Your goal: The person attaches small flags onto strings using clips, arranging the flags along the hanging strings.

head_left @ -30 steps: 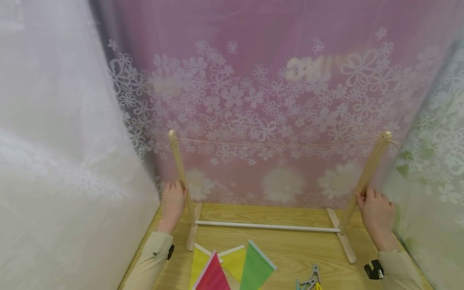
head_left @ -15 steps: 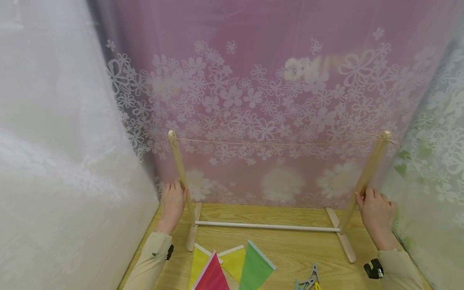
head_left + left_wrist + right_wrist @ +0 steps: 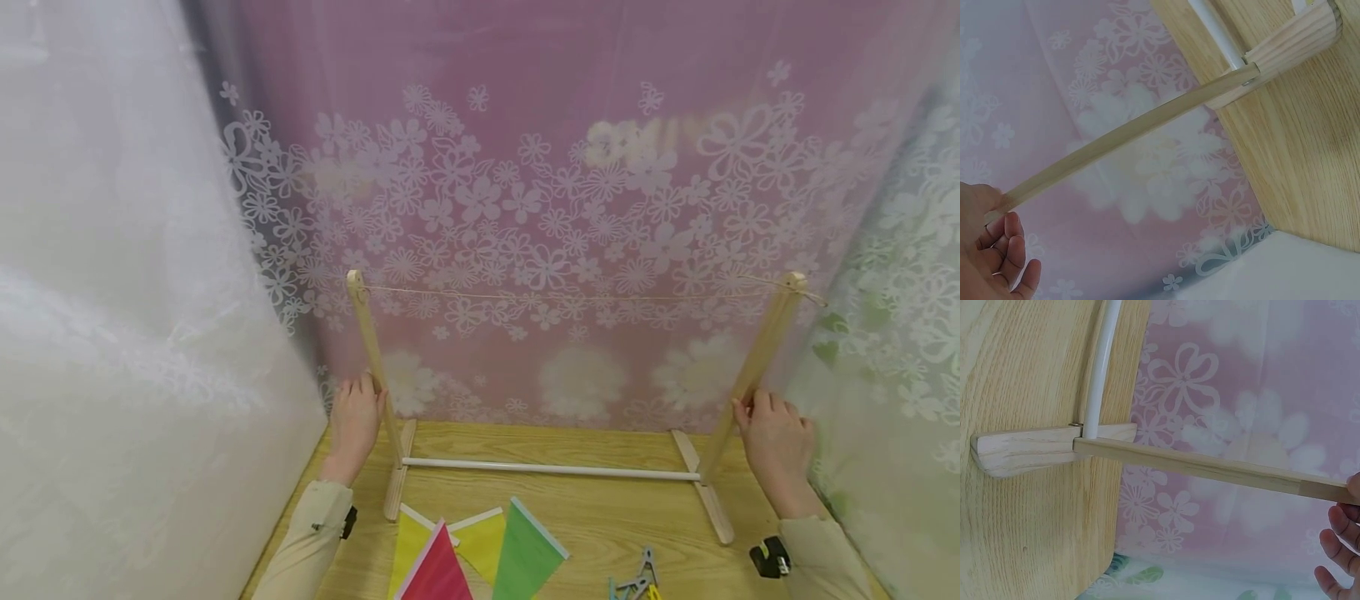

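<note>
The slim, pale wooden posts (image 3: 367, 333), pinched by left hand (image 3: 356, 423) and right hand (image 3: 777, 443), should be steadied evenly without straining the thin beige string (image 3: 555, 297).

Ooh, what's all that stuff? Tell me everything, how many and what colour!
posts: 2, tan, either side
feet: 2, tan, at post bottoms
rod: 1, white, low between posts
string: 1, tan, between post tops
flags: 4, two yellow, red, green, in front
clips: count unclear, grey, blue, yellow, right of flags
table: 1, yellowish wood, underneath
back sheet: 1, pinkish, flowered, behind
side sheets: 2, whitish, left and right
sleeves: 2, beige, both arms
wrist devices: 2, black, at wrists
left hand and right hand: 2, bare, holding posts
</note>
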Motion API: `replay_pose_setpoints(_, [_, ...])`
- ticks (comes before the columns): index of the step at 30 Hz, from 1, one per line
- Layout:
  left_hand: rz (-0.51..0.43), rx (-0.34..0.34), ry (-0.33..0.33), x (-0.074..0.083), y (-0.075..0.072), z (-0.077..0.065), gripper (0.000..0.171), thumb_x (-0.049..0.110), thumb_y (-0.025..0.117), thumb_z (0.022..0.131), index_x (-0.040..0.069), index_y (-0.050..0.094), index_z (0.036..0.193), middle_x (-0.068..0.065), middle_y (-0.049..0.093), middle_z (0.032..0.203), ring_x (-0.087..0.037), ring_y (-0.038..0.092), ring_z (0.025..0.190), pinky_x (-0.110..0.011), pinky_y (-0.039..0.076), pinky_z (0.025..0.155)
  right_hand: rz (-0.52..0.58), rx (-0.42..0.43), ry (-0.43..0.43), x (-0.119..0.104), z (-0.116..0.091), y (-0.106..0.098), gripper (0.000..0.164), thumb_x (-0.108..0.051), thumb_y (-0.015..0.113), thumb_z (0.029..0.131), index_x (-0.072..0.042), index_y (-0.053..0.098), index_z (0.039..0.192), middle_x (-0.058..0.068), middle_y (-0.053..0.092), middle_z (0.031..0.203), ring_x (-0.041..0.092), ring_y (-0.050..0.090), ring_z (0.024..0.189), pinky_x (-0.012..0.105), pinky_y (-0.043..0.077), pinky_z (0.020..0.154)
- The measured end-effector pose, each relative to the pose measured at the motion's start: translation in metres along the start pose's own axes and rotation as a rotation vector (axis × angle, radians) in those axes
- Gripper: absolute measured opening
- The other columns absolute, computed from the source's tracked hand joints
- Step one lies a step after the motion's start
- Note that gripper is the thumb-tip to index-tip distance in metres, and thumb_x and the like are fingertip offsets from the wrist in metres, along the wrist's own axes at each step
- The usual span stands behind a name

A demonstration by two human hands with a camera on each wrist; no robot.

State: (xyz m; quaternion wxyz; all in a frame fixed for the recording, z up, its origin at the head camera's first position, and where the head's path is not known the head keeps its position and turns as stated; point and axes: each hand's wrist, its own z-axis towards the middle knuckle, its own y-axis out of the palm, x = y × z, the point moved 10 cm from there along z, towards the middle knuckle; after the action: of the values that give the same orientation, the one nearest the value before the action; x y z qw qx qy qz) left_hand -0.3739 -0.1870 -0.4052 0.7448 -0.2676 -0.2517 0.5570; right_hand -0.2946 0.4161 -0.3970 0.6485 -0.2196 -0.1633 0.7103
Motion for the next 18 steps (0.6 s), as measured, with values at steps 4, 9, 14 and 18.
replay_pose_setpoints(4, [0.000,0.030,0.021,0.002,-0.002,0.000,0.030,0.016,0.080,0.089,0.001,0.055,0.091,-0.013,0.056,0.073,-0.034,0.053,0.072,-0.046,0.049,0.065,0.005,0.008,-0.001,-0.001,0.000,-0.001,0.031,-0.009,0.079,0.084,0.002,0.051,0.077,0.023,0.055,0.066,0.045,0.051,0.054,0.054,0.033,0.043])
replay_pose_setpoints(9, [0.008,0.038,0.016,0.003,-0.002,0.001,0.030,0.016,0.081,0.088,0.001,0.055,0.090,-0.013,0.056,0.073,-0.034,0.053,0.072,-0.045,0.048,0.065,0.011,-0.011,0.000,0.001,0.004,0.002,0.031,-0.009,0.079,0.085,0.003,0.051,0.078,0.024,0.055,0.066,0.045,0.051,0.054,0.054,0.033,0.043])
replay_pose_setpoints(14, [0.014,0.019,-0.001,0.004,-0.002,0.002,0.028,0.019,0.079,0.091,0.001,0.057,0.091,-0.014,0.058,0.076,-0.035,0.055,0.074,-0.045,0.048,0.066,0.020,-0.046,0.004,0.003,0.010,0.005,0.030,-0.010,0.079,0.085,0.003,0.053,0.078,0.024,0.054,0.062,0.042,0.047,0.046,0.047,0.027,0.037])
replay_pose_setpoints(18, [0.022,-0.002,-0.009,0.004,-0.002,0.004,0.028,0.021,0.078,0.092,0.002,0.057,0.091,-0.014,0.060,0.076,-0.035,0.056,0.076,-0.046,0.049,0.068,0.019,-0.056,-0.008,0.002,0.015,0.006,0.030,-0.012,0.081,0.084,0.003,0.055,0.077,0.021,0.053,0.058,0.036,0.043,0.040,0.040,0.023,0.035])
